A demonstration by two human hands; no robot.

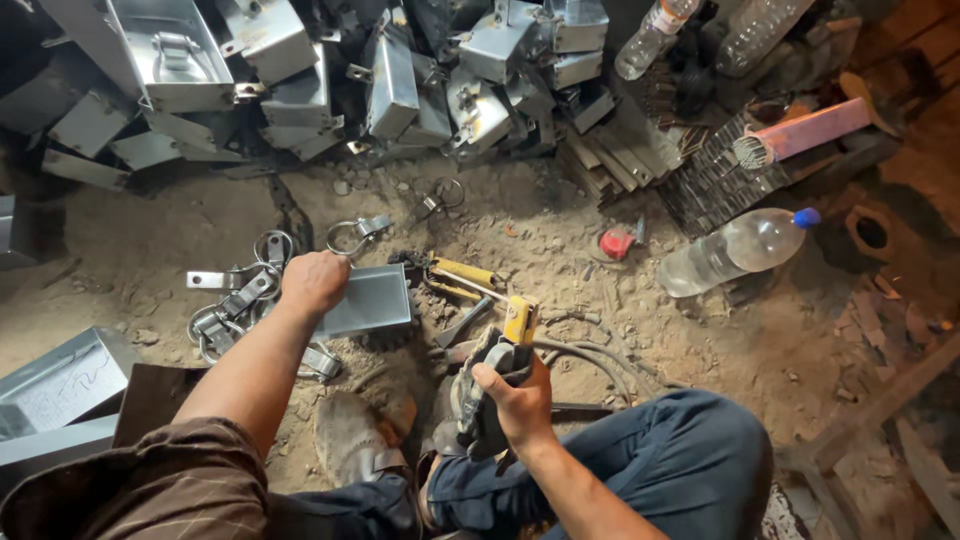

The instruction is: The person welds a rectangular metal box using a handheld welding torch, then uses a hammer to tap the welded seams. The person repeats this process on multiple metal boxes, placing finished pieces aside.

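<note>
- The left hand (314, 282) is closed in a fist on the near left edge of a flat grey metal box (368, 300) lying on the sandy ground (760, 340).
- The right hand (517, 398) is clamped around the dark grip of a yellow-tipped tool (505, 352), held upright just right of the box, its cable trailing to the right.
- Left of the box lies a cluster of metal ring clamps (235, 300).
- Yellow-handled pliers (455, 277) lie just beyond the tool.
- A heap of grey metal boxes (300, 70) fills the far side.
- A clear plastic bottle (735, 250) lies far right.
</note>
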